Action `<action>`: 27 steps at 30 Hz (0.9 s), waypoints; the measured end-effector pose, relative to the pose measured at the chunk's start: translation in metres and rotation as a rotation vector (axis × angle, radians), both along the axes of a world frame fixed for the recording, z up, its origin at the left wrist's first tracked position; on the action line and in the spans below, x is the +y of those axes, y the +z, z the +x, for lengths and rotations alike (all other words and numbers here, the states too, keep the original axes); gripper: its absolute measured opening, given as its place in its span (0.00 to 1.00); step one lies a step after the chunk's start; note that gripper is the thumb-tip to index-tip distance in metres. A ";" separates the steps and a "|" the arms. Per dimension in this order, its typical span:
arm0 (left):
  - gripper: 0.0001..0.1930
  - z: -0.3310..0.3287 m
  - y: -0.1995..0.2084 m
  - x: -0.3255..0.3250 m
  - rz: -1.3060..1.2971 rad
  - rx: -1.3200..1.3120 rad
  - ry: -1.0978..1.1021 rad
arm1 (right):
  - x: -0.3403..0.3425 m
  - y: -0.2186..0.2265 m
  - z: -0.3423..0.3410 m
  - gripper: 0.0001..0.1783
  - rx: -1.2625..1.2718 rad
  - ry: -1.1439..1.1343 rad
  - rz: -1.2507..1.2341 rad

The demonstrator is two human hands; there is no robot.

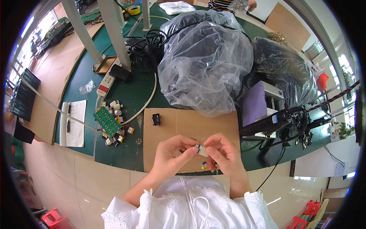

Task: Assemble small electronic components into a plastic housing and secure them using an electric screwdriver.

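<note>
Over the cardboard sheet, my left hand and my right hand meet fingertip to fingertip. Between them they pinch a small cream cylindrical part with a silvery band at its left end. The thumb and forefinger of each hand are closed on it. Just below, by my right hand's curled fingers, shows a small yellow-and-silver piece; whether it is wired to the cylinder I cannot tell. A black plastic holder lies on the cardboard's upper left, apart from both hands.
Left of the cardboard, a green circuit board rests among several small cream parts. Beyond are a notebook with a pen, and a power strip. A large plastic-wrapped bundle stands behind; a purple-sided box and black handled tool are right.
</note>
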State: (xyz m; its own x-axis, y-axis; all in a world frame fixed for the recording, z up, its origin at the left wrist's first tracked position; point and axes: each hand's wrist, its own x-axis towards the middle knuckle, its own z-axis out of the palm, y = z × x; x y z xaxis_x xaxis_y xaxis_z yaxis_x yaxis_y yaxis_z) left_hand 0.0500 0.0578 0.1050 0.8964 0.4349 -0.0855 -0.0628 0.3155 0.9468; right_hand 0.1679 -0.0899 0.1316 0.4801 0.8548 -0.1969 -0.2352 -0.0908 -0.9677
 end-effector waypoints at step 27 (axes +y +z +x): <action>0.28 -0.011 -0.071 0.007 1.040 0.252 0.087 | 0.026 -0.068 0.020 0.14 -0.822 0.197 -0.206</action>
State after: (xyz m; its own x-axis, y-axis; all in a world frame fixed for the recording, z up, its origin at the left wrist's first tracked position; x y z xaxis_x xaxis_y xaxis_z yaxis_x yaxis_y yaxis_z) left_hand 0.0387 0.0643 0.0338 0.8669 0.4626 0.1857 0.1888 -0.6494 0.7366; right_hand 0.1875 -0.0639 0.0632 0.3850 0.9228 -0.0127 0.5694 -0.2483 -0.7837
